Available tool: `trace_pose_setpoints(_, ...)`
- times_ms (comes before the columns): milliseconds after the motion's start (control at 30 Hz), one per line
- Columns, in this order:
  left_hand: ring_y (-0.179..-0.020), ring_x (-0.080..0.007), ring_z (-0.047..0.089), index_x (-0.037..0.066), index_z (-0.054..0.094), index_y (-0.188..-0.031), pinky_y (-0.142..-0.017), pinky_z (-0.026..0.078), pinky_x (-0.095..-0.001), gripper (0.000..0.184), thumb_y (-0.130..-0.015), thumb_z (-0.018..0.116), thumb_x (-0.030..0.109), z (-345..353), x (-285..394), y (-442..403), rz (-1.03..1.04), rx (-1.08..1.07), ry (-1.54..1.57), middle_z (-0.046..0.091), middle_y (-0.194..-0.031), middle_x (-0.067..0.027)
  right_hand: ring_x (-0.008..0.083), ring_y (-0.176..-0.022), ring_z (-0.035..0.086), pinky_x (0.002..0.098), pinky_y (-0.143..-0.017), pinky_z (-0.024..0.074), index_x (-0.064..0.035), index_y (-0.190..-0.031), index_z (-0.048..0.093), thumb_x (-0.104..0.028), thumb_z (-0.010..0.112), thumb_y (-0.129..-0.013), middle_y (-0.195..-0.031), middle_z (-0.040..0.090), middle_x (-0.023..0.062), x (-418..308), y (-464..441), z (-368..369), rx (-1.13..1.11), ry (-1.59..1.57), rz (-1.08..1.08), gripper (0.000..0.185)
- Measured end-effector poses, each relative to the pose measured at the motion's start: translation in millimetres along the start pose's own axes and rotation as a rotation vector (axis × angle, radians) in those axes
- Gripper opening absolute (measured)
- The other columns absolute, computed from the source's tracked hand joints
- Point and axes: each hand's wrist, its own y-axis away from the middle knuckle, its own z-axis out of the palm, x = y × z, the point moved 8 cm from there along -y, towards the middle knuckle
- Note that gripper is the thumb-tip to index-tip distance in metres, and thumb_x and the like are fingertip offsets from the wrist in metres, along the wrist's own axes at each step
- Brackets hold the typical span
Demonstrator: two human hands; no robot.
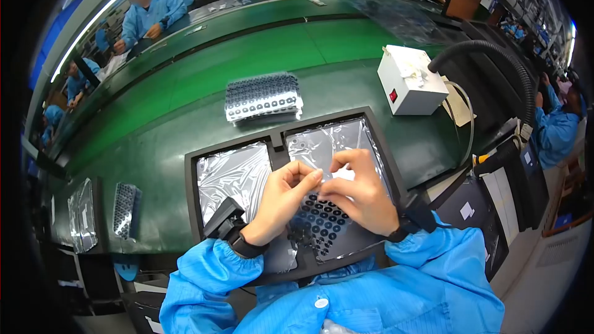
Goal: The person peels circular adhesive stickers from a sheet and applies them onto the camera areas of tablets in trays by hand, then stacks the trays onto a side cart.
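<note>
My left hand (283, 196) and my right hand (364, 196) meet above the right half of a black tray (190, 195). Both hands are pinched closed, fingertips close together; what they hold, if anything, is too small to make out. A small white piece (344, 174) shows between the fingers of my right hand. Just under the hands lies a clear sheet with rows of black ring stickers (325, 219). It rests on a dark flat panel (315, 139) covered in shiny film. Another film-covered panel (232, 170) sits in the tray's left compartment.
Beyond the tray, a stack of ring-sticker sheets (263, 98) lies on the green bench (167, 142). A white box (413, 80) with a red switch and black hose (495, 49) stands right. Bundled sheets (127, 210) lie left. Co-workers in blue sit across the conveyor (272, 52).
</note>
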Motion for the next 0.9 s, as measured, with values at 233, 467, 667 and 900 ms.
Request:
trace_pose_setpoints(233,-0.117,-0.0314,0.052,0.002,0.054,-0.096,-0.103,0.027,-0.0543,0.013,-0.086,0.060,0.009,-1,28,3,0.578,0.181,-1.595,0.058,-0.095,-0.0133,0.0168,-0.093,0.050,0.0322,-0.079,0.0414,-0.0191,-0.084,0.065,-0.008,0.072,-0.059,-0.100,0.054,-0.0025,1,11,-42,0.159,0.446,-0.441,0.028)
trace_pose_setpoints(467,-0.131,-0.0325,0.044,-0.006,0.054,-0.108,-0.106,0.026,-0.0536,0.022,-0.089,0.056,0.005,3,18,7,0.572,0.144,-1.464,0.056,-0.123,-0.0223,0.0154,-0.094,0.052,0.0308,-0.076,0.0447,-0.0177,-0.086,0.064,-0.007,0.074,-0.061,-0.101,0.056,-0.0028,12,16,-33,0.106,0.418,-0.454,0.029)
trace_pose_setpoints(667,-0.135,-0.0364,0.039,-0.013,0.045,-0.126,-0.105,0.027,-0.0530,0.040,-0.092,0.055,0.006,-5,13,1,0.500,0.154,-1.282,0.055,-0.124,-0.0244,0.0142,-0.094,0.053,0.0295,-0.075,0.0463,-0.0168,-0.086,0.065,-0.006,0.073,-0.063,-0.100,0.057,-0.0024,15,17,-28,0.064,0.393,-0.482,0.027)
trace_pose_setpoints(900,-0.138,-0.0449,0.031,-0.013,0.038,-0.136,-0.113,0.013,-0.0586,0.050,-0.093,0.055,0.006,-5,4,5,0.464,0.151,-1.325,0.055,-0.108,-0.0209,0.0122,-0.091,0.053,0.0282,-0.074,0.0462,-0.0178,-0.086,0.065,-0.005,0.072,-0.065,-0.099,0.057,-0.0036,15,24,-22,0.105,0.466,-0.598,0.025)
